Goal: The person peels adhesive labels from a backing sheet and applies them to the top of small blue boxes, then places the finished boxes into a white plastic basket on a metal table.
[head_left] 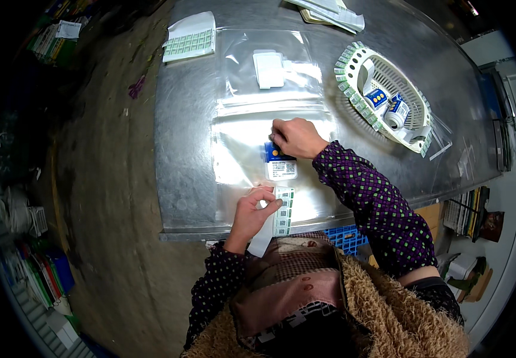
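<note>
Item: left hand (254, 210), thumb and fingers pinched on a label strip (283, 213) of green-and-white stickers, near the table's front edge. A pale backing tail (261, 240) hangs past that edge; it could snag on clothing and, if tugged, pull the strip askew.

Item: blue-and-white pack (281, 170), lying on the nearer clear plastic sheet (232, 156), just beyond the strip. The sheet looks slick (glare hides part of it), so a hard press might make the pack slide and a sticker land crooked.

Item: right hand (298, 138), fingers bunched together at the pack's far end; whether they grip it or a loose sticker, cannot tell. A sticker there could fold onto the fingertips.

Item: white basket (414, 97), well to the right, rim hung with small stickers (354, 97); a sleeve brushing past might dislodge some.

Item: farther, a white piece (269, 70) on clear plastic.
</note>
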Demonstrator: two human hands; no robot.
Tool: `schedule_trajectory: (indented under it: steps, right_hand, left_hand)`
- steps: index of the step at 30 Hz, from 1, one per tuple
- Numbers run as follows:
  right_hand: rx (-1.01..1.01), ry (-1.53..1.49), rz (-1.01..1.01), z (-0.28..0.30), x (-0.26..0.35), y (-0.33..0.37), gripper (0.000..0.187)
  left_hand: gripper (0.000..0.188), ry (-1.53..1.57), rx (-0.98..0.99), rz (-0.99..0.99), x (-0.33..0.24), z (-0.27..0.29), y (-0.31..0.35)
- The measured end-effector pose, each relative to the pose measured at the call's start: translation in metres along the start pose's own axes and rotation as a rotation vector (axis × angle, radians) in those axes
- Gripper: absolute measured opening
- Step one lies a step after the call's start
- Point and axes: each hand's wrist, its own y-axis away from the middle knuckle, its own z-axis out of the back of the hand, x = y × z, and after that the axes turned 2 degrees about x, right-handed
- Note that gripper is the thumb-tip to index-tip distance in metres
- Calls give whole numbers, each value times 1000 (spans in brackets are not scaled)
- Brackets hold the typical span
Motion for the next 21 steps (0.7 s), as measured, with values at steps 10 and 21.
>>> schedule_trajectory:
  steps: [10, 21]
  right_hand:
    - [-26, -161, -40, 26, 28, 54, 29]
    - [160, -685, -20, -5, 37, 112, 27]
  left_hand:
    - [7, 69, -72, 51, 5, 2, 2]
    - [4, -129, -10, -145, -10, -2, 6]
